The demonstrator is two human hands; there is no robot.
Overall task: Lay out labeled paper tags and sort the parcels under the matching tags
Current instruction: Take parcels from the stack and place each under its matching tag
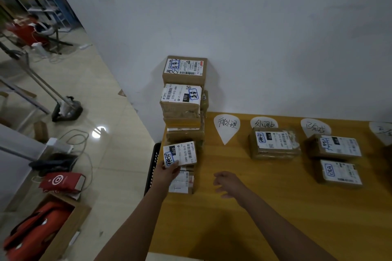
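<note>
Evidently the laying-out stage is finished as far as can be seen: four white teardrop paper tags (226,128) lie in a row along the far side of the yellow wooden table (244,229), the rightmost cut off by the frame edge. Sorting is partly done. No parcel sits below the leftmost tag. One brown cardboard parcel with a white label (273,144) rests under the second tag (263,122), and two labelled brown parcels (334,146) lie one behind the other under the third tag (315,127). Outstanding are a tall stack of brown parcels (182,99) against the wall at the table's left corner and a low parcel (183,182) on its near side. The left hand (167,172) has its grip pinching a small white-labelled parcel (179,153) by the near edge, just above that low parcel. The right hand (228,182) hovers over bare table, its grip loosely spread and holding nothing. The stack looks uneven and may topple if knocked. A black slatted crate (153,165) stands against the table's left edge, and red bags (61,182) lie on the floor, well apart from the work.
</note>
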